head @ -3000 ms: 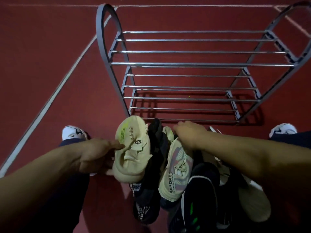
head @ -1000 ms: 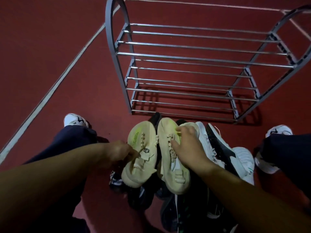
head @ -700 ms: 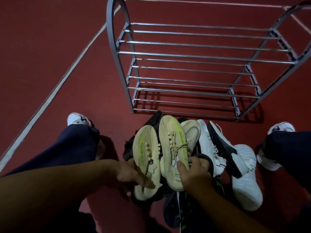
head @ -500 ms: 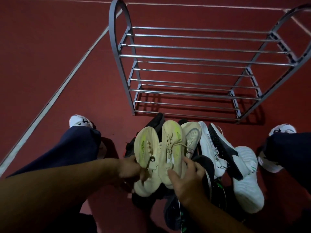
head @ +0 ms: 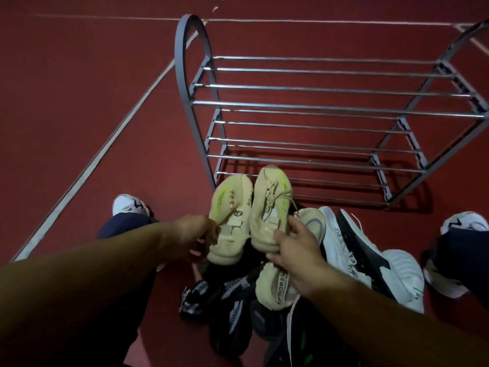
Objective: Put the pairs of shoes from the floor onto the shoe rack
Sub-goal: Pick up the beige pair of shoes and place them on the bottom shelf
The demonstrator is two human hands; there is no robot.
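Observation:
I hold a pair of beige knit shoes side by side above a heap of shoes on the red floor. My left hand (head: 194, 238) grips the heel of the left beige shoe (head: 231, 207). My right hand (head: 296, 247) grips the heel of the right beige shoe (head: 270, 205). Both toes point toward the grey metal shoe rack (head: 317, 107), whose bar shelves carry nothing. The heap below holds another beige shoe (head: 277, 284), dark shoes (head: 230, 308) and white shoes with black parts (head: 370, 255).
My legs in dark trousers flank the heap, with my white sneakers at the left (head: 128, 205) and right (head: 463, 221). White lines (head: 105, 147) cross the red floor left of the rack and behind it.
Both hands have lifted the two beige shoes up off the heap and forward toward the rack. Three seconds ago my right hand was still picking the second beige shoe out of the pile.

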